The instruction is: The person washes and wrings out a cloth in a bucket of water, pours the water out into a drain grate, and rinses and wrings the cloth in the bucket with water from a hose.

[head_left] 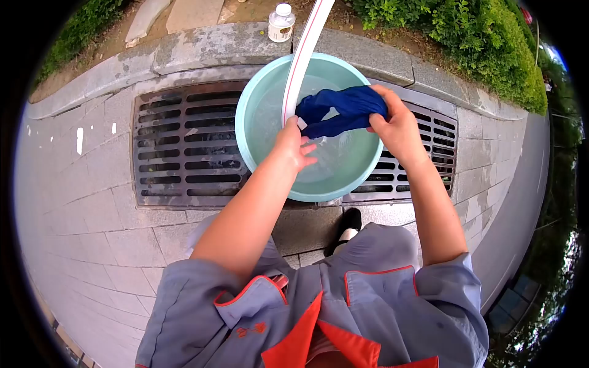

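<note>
Stone kerb [211,49] | bottle [281,30] label illegible | left hand [291,145], right hand [397,127] both grasping blue cloth [356,105] over basin [244,138]

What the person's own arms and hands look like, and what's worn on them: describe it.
The left hand and right hand are ungloved. Loose, blue-grey short sleeves leave both forearms bare; no watch or bracelet shows.

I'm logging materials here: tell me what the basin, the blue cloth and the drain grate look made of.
Basin: probably plastic, smooth and slightly glossy, pale green throughout with a rounded rim.
Blue cloth: thin woven or knitted fabric, matt, sagging in soft folds; fibre unclear.
Drain grate: likely cast metal, dull and worn, with thick slotted bars; composite is possible.
</note>
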### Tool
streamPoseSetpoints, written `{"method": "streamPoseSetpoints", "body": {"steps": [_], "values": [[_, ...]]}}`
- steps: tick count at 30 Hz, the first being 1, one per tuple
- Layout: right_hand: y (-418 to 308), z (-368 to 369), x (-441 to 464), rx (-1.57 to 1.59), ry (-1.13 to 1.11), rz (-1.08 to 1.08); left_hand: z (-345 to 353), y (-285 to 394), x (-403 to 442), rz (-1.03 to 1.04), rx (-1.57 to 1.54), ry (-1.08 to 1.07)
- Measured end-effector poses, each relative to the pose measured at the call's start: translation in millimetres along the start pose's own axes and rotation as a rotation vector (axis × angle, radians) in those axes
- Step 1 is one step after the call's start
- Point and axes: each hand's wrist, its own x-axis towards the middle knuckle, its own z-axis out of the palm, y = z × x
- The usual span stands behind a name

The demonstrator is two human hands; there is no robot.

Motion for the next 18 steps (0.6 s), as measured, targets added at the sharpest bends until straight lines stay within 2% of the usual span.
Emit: {"method": "streamPoseSetpoints", "body": {"steps": [1,2,4,6,8,11,14,16,18], "values": [[0,18,8,-0.311,-0.063,0.114,1,-2,0,-0.002,-0.009,0.034],[13,37,17,-0.429,-0.106,0.173,4,-5,1,-0.002,-0.017,0.067],[57,81,24,-0.571,-0.109,0.058,7,-9,-5,0.011,0.009,0.105],[90,125,23,-0.788,-0.345,0.088,7,-10,-10,-0.004,0.009,0.057],[73,141,25,-0.991,-0.753,0.121,3,-11,0,-0.038,0.002,0.026],[101,150,43,-1.104,-0.744,0.265,6,-21,15,-0.054,0.017,0.133],[54,120,44,-0.484,-0.227,0.542,16,-13,-5,-0.112,-0.054,0.042],[27,96,33,0.26,-0.035,0.656,23,-7,-12,-0.13,-0.072,0.044],[-7,65,7,0.483,-0.002,0.566,25,-5,0,-0.16,-0.137,0.047]]}}
